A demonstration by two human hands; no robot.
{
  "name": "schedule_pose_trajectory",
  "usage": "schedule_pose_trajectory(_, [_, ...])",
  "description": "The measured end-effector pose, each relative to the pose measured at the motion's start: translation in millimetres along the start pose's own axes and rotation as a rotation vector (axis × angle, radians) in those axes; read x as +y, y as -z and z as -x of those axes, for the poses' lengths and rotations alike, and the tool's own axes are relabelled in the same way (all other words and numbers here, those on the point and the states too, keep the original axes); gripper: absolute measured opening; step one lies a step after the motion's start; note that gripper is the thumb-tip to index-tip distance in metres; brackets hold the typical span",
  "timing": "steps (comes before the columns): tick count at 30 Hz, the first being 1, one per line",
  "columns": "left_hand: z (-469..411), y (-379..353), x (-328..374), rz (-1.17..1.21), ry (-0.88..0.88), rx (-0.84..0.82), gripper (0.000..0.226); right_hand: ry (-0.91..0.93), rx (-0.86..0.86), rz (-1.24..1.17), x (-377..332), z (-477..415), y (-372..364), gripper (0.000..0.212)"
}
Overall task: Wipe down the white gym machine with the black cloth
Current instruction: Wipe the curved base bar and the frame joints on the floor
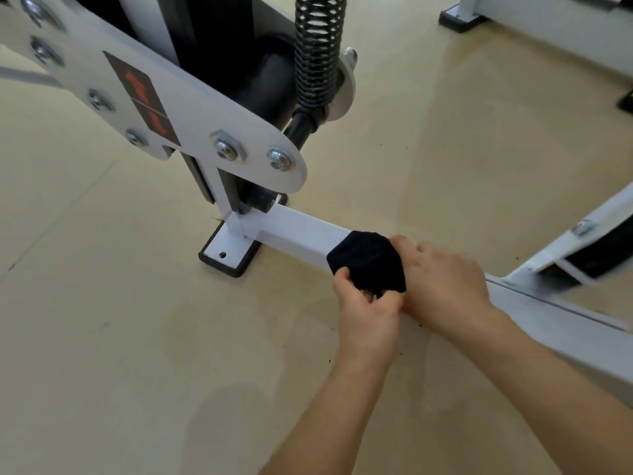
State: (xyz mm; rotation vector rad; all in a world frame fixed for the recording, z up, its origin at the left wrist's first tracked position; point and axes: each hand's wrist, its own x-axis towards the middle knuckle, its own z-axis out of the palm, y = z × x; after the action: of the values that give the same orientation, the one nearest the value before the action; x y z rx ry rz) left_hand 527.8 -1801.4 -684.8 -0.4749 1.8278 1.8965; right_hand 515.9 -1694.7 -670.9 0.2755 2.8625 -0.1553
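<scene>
A black cloth (366, 260) is draped over the low white floor bar (301, 231) of the white gym machine (212, 108). My left hand (366, 303) grips the cloth's near edge from the front side of the bar. My right hand (442, 279) lies over the bar just right of the cloth, its fingers curled at the cloth's far edge. The fingertips of both hands are partly hidden by the cloth.
The bar ends at a black-rimmed white foot plate (227, 250) on the beige floor. A white bolted plate, a black roller and a coil spring (318, 53) rise above it. A slanted white strut (568, 241) stands at the right, another machine's base (462, 15) at the far right.
</scene>
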Motion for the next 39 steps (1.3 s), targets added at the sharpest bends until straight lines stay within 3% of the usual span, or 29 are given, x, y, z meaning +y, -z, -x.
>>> schedule_pose_trajectory(5, [-31.0,31.1,35.3,-0.001,-0.018,0.201,0.029,0.160,-0.056,-0.098,-62.4,-59.6,4.2,0.039])
schedule_pose_trajectory(9, [-69.8,85.1,75.1,-0.005,-0.040,0.324,0.012,0.273,0.094,-0.199,-132.3,-106.7,-7.3,0.046])
schedule_pose_trajectory(13, [-77.3,93.3,76.4,-0.094,-0.043,0.289,0.046,0.248,0.156,-0.193,-138.4,-107.0,-11.8,0.052])
schedule_pose_trajectory(18, [-31.6,37.7,28.8,-0.196,-0.006,0.086,0.085,0.165,0.197,-0.056,-59.2,-42.9,-24.6,0.072])
schedule_pose_trajectory(20, [-4.7,11.3,9.9,-0.263,0.020,-0.038,0.090,0.117,0.250,0.039,-20.0,-10.2,-37.1,0.076])
schedule_pose_trajectory(22, [20.9,-8.9,-6.3,-0.467,0.002,-0.174,0.075,0.094,0.338,0.042,17.7,25.1,-49.5,0.065])
schedule_pose_trajectory(24, [41.1,-16.2,-16.3,-0.861,-0.158,-0.217,0.052,0.119,0.386,0.057,49.2,62.0,-60.2,0.056])
schedule_pose_trajectory(26, [51.7,-19.3,-19.9,-1.161,-0.529,-0.103,0.043,0.127,0.373,0.085,79.1,95.2,-66.2,0.058])
schedule_pose_trajectory(28, [58.1,-31.3,-23.6,-1.260,-0.866,-0.056,0.045,0.111,0.334,0.102,107.9,121.6,-67.8,0.059])
schedule_pose_trajectory(30, [63.6,-52.3,-30.0,-1.370,-1.082,-0.224,0.051,0.065,0.283,0.100,133.3,143.4,-66.2,0.059])
schedule_pose_trajectory(33, [71.7,-85.1,-45.3,-1.481,-1.225,-0.478,0.051,-0.063,0.241,0.049,161.9,168.2,-63.4,0.058])
schedule_pose_trajectory(36, [77.6,-108.7,-58.0,-1.514,-1.227,-0.522,0.055,-0.203,0.213,0.035,178.6,183.2,-60.2,0.059])
schedule_pose_trajectory(39, [68.2,-107.1,-55.9,-1.526,-1.208,-0.479,0.057,-0.234,0.156,-0.035,164.2,169.6,-51.8,0.078])
